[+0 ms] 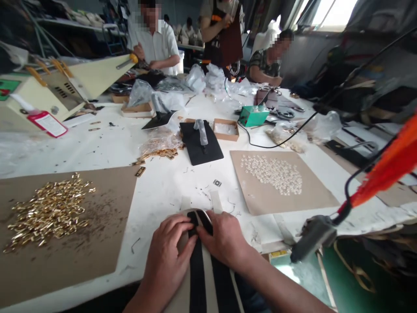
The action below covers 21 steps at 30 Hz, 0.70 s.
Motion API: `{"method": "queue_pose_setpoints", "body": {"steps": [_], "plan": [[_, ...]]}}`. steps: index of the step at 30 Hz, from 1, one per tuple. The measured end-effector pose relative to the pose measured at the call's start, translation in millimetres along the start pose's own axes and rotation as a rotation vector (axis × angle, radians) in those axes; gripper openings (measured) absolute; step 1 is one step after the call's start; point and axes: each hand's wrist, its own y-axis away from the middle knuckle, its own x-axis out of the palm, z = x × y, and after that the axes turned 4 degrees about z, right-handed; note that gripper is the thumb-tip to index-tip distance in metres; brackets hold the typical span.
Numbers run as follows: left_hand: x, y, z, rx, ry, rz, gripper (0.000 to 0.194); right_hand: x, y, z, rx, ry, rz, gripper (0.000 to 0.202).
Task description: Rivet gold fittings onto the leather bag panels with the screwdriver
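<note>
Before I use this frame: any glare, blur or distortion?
Head view, top right: window blown out white; head view, left: gold pieces show small glints; head view, edges: stretched and soft, the red bottle looks skewed; head view, far background: dim, soft; head view, lower centre: left hand, right hand and striped piece fairly clear.

On the white tabletop (169, 184), a brown sheet (109, 184) lay by the left of the near edge, a second sheet (314, 202) by its right, a black panel (192, 148) farther in, a green box (253, 116) beyond, and plastic bags (215, 79) towards the far edge
</note>
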Motion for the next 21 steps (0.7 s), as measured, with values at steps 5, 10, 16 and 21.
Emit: {"method": "queue_pose_setpoints", "body": {"steps": [5, 10, 16, 21], "plan": [[3.0, 0.6, 4.9, -0.022, 0.021, -0.024, 0.012, -28.3, 7.0, -39.2, 0.02, -0.348, -0.178, 0.031], [4.9, 2.0, 7.6, -0.03, 0.026, -0.041, 0.013, -70.1, -5.7, -117.9, 0.264, -0.06, -0.357, 0.031], [6.0, 2.2, 8.7, -0.018, 0.04, -0.055, 0.013, -88.6, -31.1, -166.1, 0.461, 0.087, -0.349, 0.039], [5.5, 2.9, 6.5, -0.032, 0.054, -0.05, 0.012, -87.1, -40.2, -171.8, 0.506, 0.119, -0.322, 0.033]]}}
